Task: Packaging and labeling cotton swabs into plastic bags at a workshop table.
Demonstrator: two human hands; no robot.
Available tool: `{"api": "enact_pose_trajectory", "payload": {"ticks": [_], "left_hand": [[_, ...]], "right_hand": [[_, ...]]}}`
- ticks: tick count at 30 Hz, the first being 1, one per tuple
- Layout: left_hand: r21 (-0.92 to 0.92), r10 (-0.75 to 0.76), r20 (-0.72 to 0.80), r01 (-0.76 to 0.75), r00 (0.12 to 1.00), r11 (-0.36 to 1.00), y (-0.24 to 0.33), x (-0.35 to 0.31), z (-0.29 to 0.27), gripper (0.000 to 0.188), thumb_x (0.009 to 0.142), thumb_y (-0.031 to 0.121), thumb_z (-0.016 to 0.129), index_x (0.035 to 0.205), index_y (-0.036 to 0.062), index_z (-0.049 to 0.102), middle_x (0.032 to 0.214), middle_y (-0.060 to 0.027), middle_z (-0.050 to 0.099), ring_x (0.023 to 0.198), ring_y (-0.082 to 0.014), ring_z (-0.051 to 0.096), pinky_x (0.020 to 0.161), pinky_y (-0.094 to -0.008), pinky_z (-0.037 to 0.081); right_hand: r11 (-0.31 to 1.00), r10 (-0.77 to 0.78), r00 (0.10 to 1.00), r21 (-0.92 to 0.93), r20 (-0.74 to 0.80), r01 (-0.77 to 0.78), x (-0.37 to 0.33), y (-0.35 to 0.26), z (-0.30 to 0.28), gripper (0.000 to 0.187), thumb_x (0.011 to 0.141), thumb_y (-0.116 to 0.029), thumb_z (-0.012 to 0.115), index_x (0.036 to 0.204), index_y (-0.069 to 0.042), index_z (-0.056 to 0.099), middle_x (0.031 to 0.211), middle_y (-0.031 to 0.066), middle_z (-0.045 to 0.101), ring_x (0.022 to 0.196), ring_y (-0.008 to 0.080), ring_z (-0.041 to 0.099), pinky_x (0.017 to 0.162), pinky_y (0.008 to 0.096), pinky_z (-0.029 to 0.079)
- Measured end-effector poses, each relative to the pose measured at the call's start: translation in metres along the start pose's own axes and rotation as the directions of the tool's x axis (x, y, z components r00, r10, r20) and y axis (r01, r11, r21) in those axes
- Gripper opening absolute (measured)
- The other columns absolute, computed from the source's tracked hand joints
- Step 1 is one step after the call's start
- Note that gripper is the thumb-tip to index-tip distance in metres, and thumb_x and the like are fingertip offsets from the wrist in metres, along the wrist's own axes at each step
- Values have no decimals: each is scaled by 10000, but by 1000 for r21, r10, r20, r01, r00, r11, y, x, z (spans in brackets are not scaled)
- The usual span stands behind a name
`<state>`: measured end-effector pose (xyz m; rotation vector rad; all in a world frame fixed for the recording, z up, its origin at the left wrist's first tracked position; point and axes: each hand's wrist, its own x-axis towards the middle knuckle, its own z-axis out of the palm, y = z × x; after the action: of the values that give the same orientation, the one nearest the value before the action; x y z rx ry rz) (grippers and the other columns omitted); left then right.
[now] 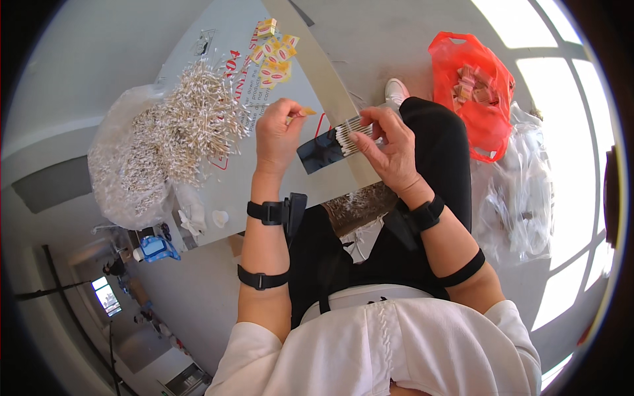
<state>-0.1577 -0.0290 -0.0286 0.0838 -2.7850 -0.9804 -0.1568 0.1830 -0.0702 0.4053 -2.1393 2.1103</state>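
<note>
In the head view, my left hand (277,132) is raised over the table, thumb and fingertips pinched on a small yellow label (308,111). To its right, my right hand (391,142) grips a flat row of cotton swabs (348,137) between thumb and fingers, their white tips pointing left. Under the swab tips lies a dark, shiny rectangular plate (318,153) at the table's edge. A big heap of loose cotton swabs (205,109) spreads left of my left hand. Further back, several yellow-and-white labels (275,63) are scattered beside a small stack of labels (266,27).
A clear plastic bag (109,158) full of swabs lies at the left of the table (231,198). On the floor at right are a red plastic bag (490,129) holding pink bundles and clear plastic bags (518,211). A blue packet (157,247) sits beyond the table's left corner.
</note>
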Motion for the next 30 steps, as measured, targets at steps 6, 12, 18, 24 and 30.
{"api": "enact_pose_trajectory", "payload": {"ticks": [6,12,18,24,30], "left_hand": [[-123,119,26,-115,993,986,41,-58,38,159,800,-15,665,938,38,604,802,-61,640,734,-171,631,655,-315,506],[-797,-444,237,435,864,419,42,-83,50,74,878,20,660,934,4,615,822,-38,650,666,-108,588,585,-218,461],[-852,-498,163,376,852,365,41,-92,58,103,886,38,664,829,28,579,710,-15,614,573,-60,537,516,-208,426],[-509,-584,-95,465,806,724,17,-71,54,125,844,27,670,778,5,565,651,-33,597,530,-88,564,474,-239,434],[-259,-398,-213,341,892,904,6,-61,63,124,810,18,680,774,-1,562,623,-70,603,537,-140,574,534,-302,467]], "right_hand": [[874,429,856,107,288,-474,-15,8,9,248,835,-189,745,816,39,648,748,40,599,653,85,484,568,239,414],[664,473,807,459,354,-590,-17,2,9,149,831,-106,712,828,36,665,629,11,556,639,37,459,542,242,391],[926,355,922,78,152,-369,-28,11,13,105,799,-56,685,813,25,619,665,51,617,592,135,540,554,287,441],[913,113,959,-353,-260,-204,-1,27,-3,317,802,-132,715,1055,-1,575,1079,144,580,1000,296,552,821,379,468],[500,806,590,468,57,-729,8,51,-2,168,816,-166,765,774,-48,653,621,-36,556,497,61,448,463,236,324]]}}
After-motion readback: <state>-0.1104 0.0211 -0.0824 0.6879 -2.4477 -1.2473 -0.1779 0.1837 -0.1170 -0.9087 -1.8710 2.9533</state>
